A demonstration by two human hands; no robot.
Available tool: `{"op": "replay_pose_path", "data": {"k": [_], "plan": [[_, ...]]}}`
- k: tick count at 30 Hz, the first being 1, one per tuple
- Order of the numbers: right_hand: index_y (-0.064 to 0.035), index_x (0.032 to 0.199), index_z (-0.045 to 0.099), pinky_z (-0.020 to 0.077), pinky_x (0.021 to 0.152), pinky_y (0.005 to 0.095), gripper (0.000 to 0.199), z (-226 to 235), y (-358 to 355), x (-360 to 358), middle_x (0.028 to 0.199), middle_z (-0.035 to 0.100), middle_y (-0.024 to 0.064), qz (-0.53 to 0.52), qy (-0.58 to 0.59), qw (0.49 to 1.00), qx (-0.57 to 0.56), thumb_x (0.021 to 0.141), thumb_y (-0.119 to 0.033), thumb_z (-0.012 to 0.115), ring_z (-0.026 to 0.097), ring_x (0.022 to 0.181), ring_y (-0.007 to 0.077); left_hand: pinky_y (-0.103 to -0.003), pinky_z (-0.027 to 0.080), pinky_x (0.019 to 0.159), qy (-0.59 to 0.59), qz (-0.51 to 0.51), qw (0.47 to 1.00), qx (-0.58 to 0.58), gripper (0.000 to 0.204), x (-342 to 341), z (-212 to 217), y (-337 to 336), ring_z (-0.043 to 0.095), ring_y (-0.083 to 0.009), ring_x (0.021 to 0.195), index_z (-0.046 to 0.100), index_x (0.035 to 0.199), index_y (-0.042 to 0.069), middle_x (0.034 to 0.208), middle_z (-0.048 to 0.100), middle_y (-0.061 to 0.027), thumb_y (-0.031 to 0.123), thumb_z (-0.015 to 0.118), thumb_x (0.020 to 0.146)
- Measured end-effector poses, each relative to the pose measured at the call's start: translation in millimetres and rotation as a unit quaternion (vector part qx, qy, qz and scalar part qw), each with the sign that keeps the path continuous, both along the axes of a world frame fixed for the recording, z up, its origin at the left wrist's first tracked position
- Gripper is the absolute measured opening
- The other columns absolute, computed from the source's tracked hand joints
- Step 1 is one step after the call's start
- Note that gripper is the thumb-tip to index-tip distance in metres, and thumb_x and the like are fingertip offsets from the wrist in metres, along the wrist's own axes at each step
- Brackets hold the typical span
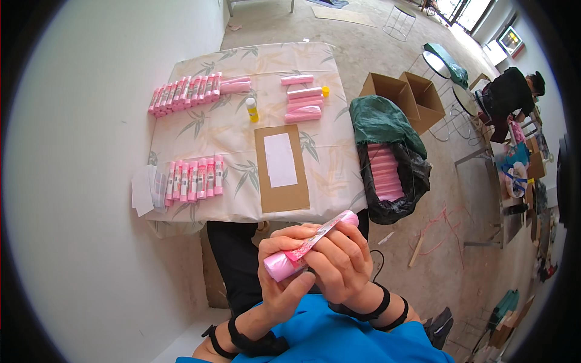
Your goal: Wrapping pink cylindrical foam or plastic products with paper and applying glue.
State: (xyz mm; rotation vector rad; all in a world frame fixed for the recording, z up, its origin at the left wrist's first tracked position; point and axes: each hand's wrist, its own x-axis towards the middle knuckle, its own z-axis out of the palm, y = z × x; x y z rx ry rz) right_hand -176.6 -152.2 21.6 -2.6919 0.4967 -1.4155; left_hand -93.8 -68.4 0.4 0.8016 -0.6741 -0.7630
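In front of my body, both hands hold a pink plastic roll (279, 267), tilted with its far end up to the right. A printed red and white paper label (308, 241) lies along it, one edge standing off the roll. My left hand (279, 284) is closed round the near end, thumb underneath. My right hand (341, 264) has its fingers wrapped over the middle and far end, pressing by the label. Beyond them on the table, a white paper sheet (281, 160) lies on a brown cardboard piece (279, 202). A yellow and white glue stick (252, 110) stands behind it.
Labelled pink rolls (193, 179) line the left of the cloth-covered table (242, 209), beside loose labels (145, 187). Unlabelled rolls (304, 104) lie at the right. A black bag (387, 209) of rolls and cardboard boxes (393, 97) stand alongside. Another person (511, 97) is far right.
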Motion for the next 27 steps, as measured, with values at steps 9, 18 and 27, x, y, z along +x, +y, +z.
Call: {"op": "replay_pose_path", "data": {"k": [9,18,27], "plan": [[-0.0103,0.094,0.063,0.0547,0.092,0.0417,0.011,3,-1,2,0.098,0.067,0.0053,0.017,-0.005,1.0,0.012,0.083,-0.009,0.066,0.066,0.092,0.022,-0.046,0.041,0.103,-0.027,0.043,0.999,-0.006,0.037,2,-4,1,0.052,-0.0321,0.118,0.046,0.118,0.004,0.124,0.05,-0.0211,0.004,0.065,0.086],[-0.0041,0.097,0.065,0.0551,0.09,0.0421,0.018,3,-2,6,0.096,0.069,0.0091,0.038,-0.015,0.997,0.061,0.079,-0.007,0.068,0.067,0.09,0.0243,-0.044,0.048,0.097,-0.16,0.109,0.981,-0.021,0.04,13,-11,-4,0.059,-0.0324,0.109,0.051,0.114,0.002,0.116,0.057,-0.0206,0.002,0.074,0.082],[-0.003,0.093,0.068,0.0565,0.083,0.0392,0.024,9,-4,11,0.093,0.068,0.0092,0.056,-0.013,0.994,0.088,0.07,-0.007,0.069,0.067,0.086,0.0243,-0.045,0.05,0.095,-0.153,0.107,0.982,-0.037,0.039,19,-19,-7,0.061,-0.0331,0.105,0.052,0.113,0.003,0.115,0.058,-0.0194,-0.002,0.074,0.081]]}}
